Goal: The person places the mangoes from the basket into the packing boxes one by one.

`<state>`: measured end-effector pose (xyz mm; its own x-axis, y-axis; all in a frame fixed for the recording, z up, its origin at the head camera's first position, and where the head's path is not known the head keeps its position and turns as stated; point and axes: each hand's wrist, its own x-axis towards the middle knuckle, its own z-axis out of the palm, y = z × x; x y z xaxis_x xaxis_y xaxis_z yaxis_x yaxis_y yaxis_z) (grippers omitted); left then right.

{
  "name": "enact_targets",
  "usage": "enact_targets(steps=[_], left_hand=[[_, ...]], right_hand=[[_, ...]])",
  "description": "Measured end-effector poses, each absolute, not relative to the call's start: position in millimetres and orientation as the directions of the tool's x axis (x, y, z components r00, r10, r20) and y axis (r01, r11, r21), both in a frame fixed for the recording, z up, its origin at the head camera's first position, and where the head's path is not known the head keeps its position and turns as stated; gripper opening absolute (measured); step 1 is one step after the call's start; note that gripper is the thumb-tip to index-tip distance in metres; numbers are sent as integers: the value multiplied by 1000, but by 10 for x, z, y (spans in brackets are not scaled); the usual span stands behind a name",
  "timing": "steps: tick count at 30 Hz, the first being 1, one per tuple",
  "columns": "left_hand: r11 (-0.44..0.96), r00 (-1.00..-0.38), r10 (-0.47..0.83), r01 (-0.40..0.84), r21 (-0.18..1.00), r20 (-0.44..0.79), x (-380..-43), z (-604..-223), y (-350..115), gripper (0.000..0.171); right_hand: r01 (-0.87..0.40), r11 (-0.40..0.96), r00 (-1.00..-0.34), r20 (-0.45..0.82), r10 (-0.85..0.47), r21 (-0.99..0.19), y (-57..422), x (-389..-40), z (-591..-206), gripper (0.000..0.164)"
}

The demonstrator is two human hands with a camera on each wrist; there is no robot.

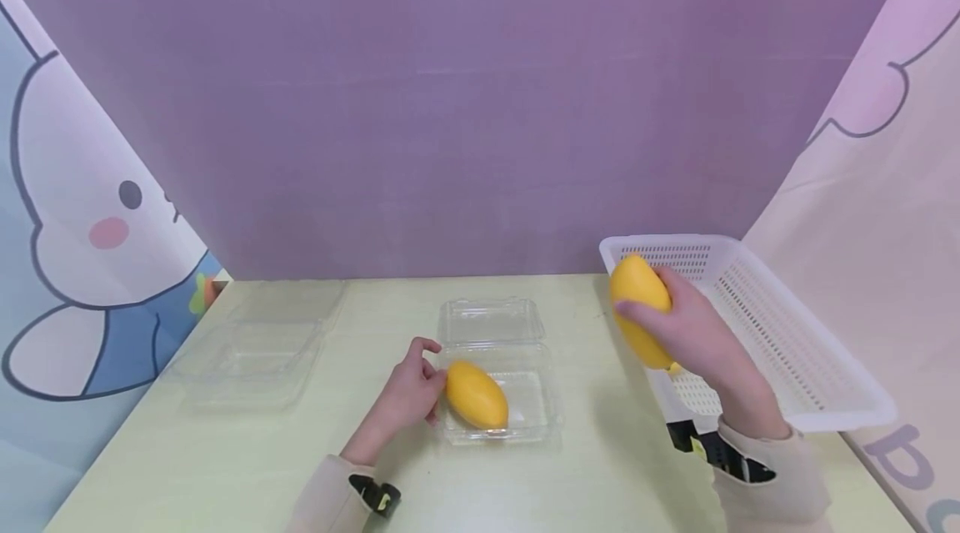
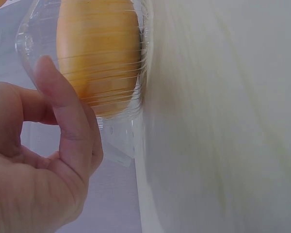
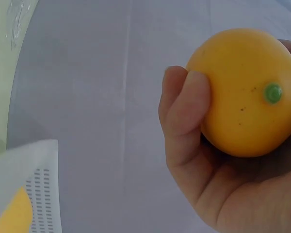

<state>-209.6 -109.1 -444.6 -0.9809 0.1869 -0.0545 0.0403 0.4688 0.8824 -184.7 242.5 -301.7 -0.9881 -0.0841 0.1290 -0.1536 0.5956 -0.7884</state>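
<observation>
A yellow mango with a green stem nub is gripped by my right hand, raised over the left side of a white basket. Thumb and fingers wrap round the fruit in the right wrist view. My left hand holds the left edge of an open clear plastic container, its curled fingers right at the wall. Inside that container lies a second mango, slanted against the left side. The left wrist view shows this mango through the ribbed plastic, with the thumb and fingers close beside it.
More clear plastic containers stand at the table's left. A bit of yellow fruit shows in the basket, which sits along the right edge of the pale table. A purple backdrop rises behind; printed cloths flank both sides.
</observation>
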Motion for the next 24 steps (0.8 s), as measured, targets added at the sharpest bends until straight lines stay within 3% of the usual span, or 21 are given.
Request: enact_targets(steps=[24], left_hand=[[475,-980,195,58,878,-41,-2105,-4467,-1098,40]], right_hand=[[-116,578,-992,71,-101,-808,2143,-1811,-3240,57]])
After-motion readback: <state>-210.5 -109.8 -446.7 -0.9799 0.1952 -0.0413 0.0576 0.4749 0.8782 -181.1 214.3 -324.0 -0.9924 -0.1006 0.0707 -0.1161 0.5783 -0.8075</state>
